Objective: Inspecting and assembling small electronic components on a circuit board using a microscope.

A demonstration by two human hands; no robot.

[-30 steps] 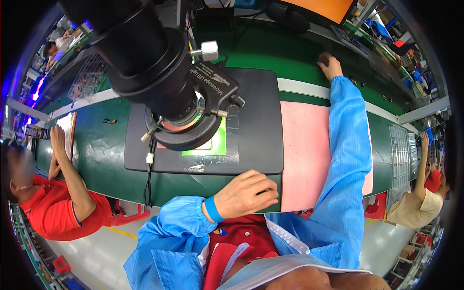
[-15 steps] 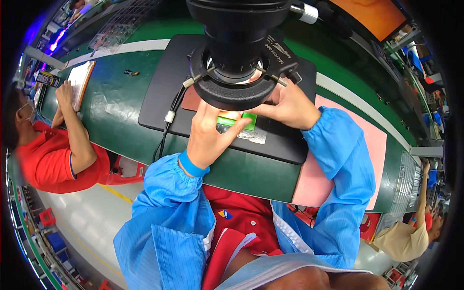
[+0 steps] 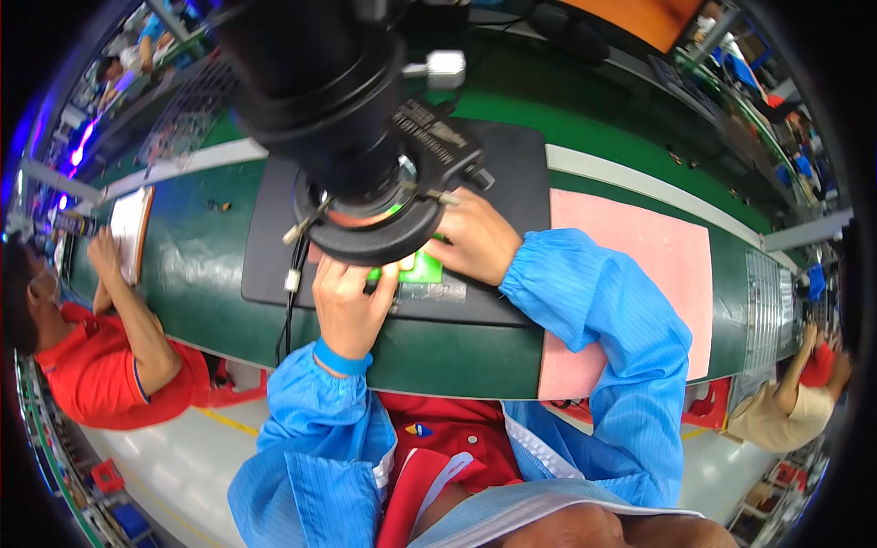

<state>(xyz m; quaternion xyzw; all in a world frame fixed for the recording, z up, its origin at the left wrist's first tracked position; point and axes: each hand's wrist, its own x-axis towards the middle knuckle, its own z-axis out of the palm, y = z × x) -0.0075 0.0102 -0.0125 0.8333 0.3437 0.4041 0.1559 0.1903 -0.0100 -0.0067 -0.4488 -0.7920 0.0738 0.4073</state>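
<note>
A flat bright green piece [image 3: 424, 269] lies under the black microscope head [image 3: 358, 205], partly covered by its ring and my fingers. My left hand [image 3: 345, 301], with a blue band at the wrist, is closed with thumb and bent fingers on the left side of the green piece. From the right, my right hand [image 3: 477, 239] reaches beneath the ring, closed, its thumb near the green piece's upper right edge. The ring hides its other fingertips and whatever they pinch. A shiny clear-silver strip [image 3: 437, 292] shows just below the green piece on the black base plate [image 3: 498, 306].
A pink mat [image 3: 630, 265] covers the green bench to the right. Black cables [image 3: 287, 315] hang left of the microscope. At the left, a co-worker in red [image 3: 119, 365] handles a white board [image 3: 130, 228]. A wire rack [image 3: 766, 315] stands at the far right.
The view has shifted, so the microscope and hands appear further left and lower. My right thumb has drawn back from across the green piece; both hands remain beneath the ring.
</note>
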